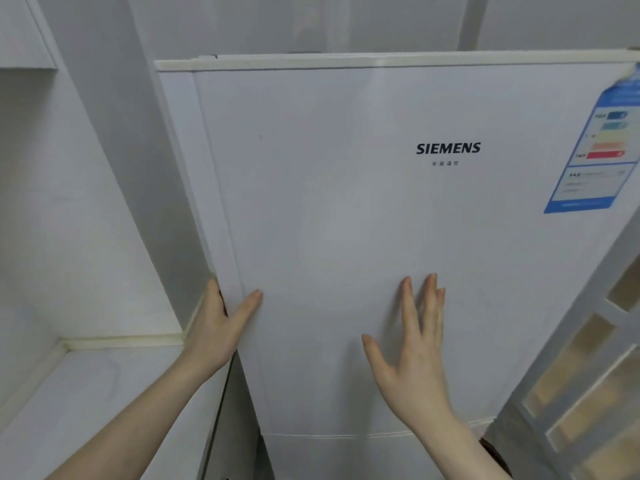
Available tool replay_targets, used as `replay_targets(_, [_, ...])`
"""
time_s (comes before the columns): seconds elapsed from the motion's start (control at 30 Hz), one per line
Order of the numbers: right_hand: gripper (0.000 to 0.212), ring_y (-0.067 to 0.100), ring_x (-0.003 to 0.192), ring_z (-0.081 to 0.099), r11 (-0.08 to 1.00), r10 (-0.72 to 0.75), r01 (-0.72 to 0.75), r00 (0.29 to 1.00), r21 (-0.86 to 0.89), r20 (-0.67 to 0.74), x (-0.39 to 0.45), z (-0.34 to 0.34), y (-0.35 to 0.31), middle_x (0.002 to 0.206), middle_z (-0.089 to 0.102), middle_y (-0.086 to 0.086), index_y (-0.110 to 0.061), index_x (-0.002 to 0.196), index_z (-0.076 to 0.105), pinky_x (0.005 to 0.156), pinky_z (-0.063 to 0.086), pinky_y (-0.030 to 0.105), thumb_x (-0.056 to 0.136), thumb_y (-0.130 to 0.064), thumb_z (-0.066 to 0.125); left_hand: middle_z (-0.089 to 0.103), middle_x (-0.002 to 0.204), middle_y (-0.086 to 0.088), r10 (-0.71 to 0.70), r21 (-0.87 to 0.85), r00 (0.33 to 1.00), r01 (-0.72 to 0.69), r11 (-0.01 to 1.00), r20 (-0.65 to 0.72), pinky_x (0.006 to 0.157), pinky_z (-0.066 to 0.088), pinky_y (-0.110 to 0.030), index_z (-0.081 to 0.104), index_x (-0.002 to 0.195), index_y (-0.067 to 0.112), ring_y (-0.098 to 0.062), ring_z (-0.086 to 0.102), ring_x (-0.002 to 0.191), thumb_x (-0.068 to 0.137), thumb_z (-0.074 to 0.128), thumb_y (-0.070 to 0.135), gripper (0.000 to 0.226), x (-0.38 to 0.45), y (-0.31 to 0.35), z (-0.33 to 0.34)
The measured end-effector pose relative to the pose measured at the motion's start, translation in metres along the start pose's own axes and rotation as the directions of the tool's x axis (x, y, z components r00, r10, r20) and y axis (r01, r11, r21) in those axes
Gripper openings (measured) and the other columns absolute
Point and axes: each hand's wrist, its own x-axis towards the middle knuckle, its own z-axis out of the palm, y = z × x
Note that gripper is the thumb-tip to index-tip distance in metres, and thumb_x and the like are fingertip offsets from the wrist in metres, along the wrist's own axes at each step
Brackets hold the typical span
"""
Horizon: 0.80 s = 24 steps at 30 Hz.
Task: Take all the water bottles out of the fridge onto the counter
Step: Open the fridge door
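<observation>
No bottles are in view, so none can be counted as moved. The fridge (381, 220) fills the middle of the view, and its white upper door is shut, or very nearly so; no gap onto the inside is seen. The water bottles are judged to be behind that door, out of sight, and their number cannot be told.

The left hand (221, 323) is set at the left edge of the door. Its thumb lies on the door's front face, and the fingers are wrapped round the edge and hidden behind it, so the door edge is gripped. The right hand (412, 344) is spread wide, fingers straight, flat against or just off the door front at mid width; contact cannot be confirmed. Nothing is held in it.

The table (86, 403), a pale surface, lies at the near left, just beside the fridge; no bottles are seen on the part in view. A blue energy label (592, 150) is stuck at the far right of the door, and a white drawer unit (588, 375) stands at the near right.

Progress is judged to be at the very start: the door is only being taken hold of. Left to do: the door opened, each bottle lifted out and set on the table to the left.
</observation>
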Motion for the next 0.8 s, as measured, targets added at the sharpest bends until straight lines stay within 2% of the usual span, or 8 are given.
replay_targets(0.1, [0.106, 0.017, 0.156, -0.026, 0.998, 0.056, -0.057, 0.998, -0.009, -0.017, 0.002, 0.009, -0.010, 0.169, -0.030, -0.010, -0.028, 0.166, -0.004, 0.121, -0.003, 0.030, 0.094, -0.032, 0.074, 0.067, 0.117, 0.004, 0.015, -0.131, 1.000, -0.017, 0.991, -0.013, 0.079, 0.055, -0.013, 0.049, 0.124, 0.012, 0.004, 0.067, 0.097, 0.096, 0.064, 0.025, 0.034, 0.002, -0.009, 0.003])
replay_targets(0.2, [0.106, 0.016, 0.155, -0.029, 0.994, 0.100, -0.102, 0.994, -0.027, -0.044, 0.003, 0.021, -0.019, 0.167, -0.033, -0.010, -0.028, 0.165, -0.010, 0.120, -0.008, 0.024, 0.095, -0.038, 0.070, 0.070, 0.111, 0.001, 0.036, -0.218, 0.999, -0.027, 0.976, 0.037, 0.081, 0.056, -0.017, 0.052, 0.112, 0.014, -0.007, 0.069, 0.102, 0.089, 0.063, 0.035, 0.034, 0.007, -0.018, -0.003])
replay_targets(0.27, [0.106, 0.014, 0.154, -0.031, 0.992, 0.126, -0.127, 0.990, -0.020, -0.057, 0.002, 0.026, -0.024, 0.166, -0.034, -0.011, -0.028, 0.164, -0.012, 0.119, -0.009, 0.022, 0.096, -0.041, 0.068, 0.072, 0.100, 0.005, 0.051, -0.234, 0.998, -0.041, 0.971, 0.036, 0.078, 0.055, -0.015, 0.053, 0.107, 0.013, -0.003, 0.070, 0.095, 0.089, 0.064, 0.033, 0.028, 0.011, -0.021, -0.004])
replay_targets(0.33, [0.107, 0.013, 0.154, -0.031, 0.988, 0.153, -0.155, 0.986, -0.016, -0.067, 0.001, 0.030, -0.027, 0.166, -0.035, -0.013, -0.028, 0.164, -0.013, 0.120, -0.008, 0.025, 0.096, -0.042, 0.068, 0.068, 0.090, 0.003, 0.077, -0.207, 0.997, -0.070, 0.976, 0.024, 0.071, 0.051, -0.010, 0.051, 0.103, 0.008, 0.007, 0.067, 0.080, 0.095, 0.064, 0.019, 0.018, 0.011, -0.021, -0.004])
replay_targets(0.4, [0.107, 0.011, 0.154, -0.031, 0.984, 0.176, -0.177, 0.982, -0.009, -0.074, -0.002, 0.033, -0.032, 0.165, -0.036, -0.014, -0.029, 0.164, -0.015, 0.119, -0.008, 0.024, 0.096, -0.043, 0.067, 0.063, 0.091, -0.001, 0.093, -0.227, 0.995, -0.082, 0.970, 0.039, 0.068, 0.050, -0.010, 0.049, 0.101, 0.007, 0.008, 0.064, 0.075, 0.097, 0.062, 0.015, 0.016, 0.011, -0.023, -0.005])
replay_targets(0.53, [0.107, 0.008, 0.154, -0.028, 0.979, 0.203, -0.205, 0.974, -0.006, -0.100, -0.009, 0.031, -0.038, 0.166, -0.033, -0.017, -0.028, 0.164, -0.014, 0.120, -0.005, 0.024, 0.096, -0.045, 0.067, 0.065, 0.101, 0.002, 0.099, -0.284, 0.990, -0.068, 0.956, 0.097, 0.075, 0.052, -0.013, 0.047, 0.101, 0.018, 0.003, 0.067, 0.092, 0.087, 0.061, 0.037, 0.028, 0.000, -0.034, -0.009])
replay_targets(0.63, [0.105, 0.006, 0.155, -0.026, 0.977, 0.210, -0.211, 0.973, -0.003, -0.097, -0.015, 0.026, -0.039, 0.166, -0.031, -0.018, -0.029, 0.164, -0.012, 0.123, -0.002, 0.029, 0.096, -0.046, 0.066, 0.069, 0.104, 0.008, 0.106, -0.288, 0.989, -0.071, 0.955, 0.107, 0.079, 0.053, -0.014, 0.046, 0.104, 0.020, -0.004, 0.068, 0.102, 0.088, 0.061, 0.037, 0.028, -0.012, -0.038, -0.010])
replay_targets(0.8, [0.103, 0.004, 0.155, -0.022, 0.978, 0.208, -0.207, 0.977, 0.024, -0.056, -0.032, 0.019, -0.044, 0.166, -0.031, -0.021, -0.032, 0.165, -0.010, 0.128, 0.005, 0.039, 0.097, -0.047, 0.066, 0.070, 0.106, 0.001, 0.112, -0.314, 0.987, -0.070, 0.947, 0.118, 0.078, 0.053, -0.015, 0.046, 0.106, 0.016, -0.005, 0.069, 0.100, 0.089, 0.060, 0.038, 0.031, -0.036, -0.029, -0.015])
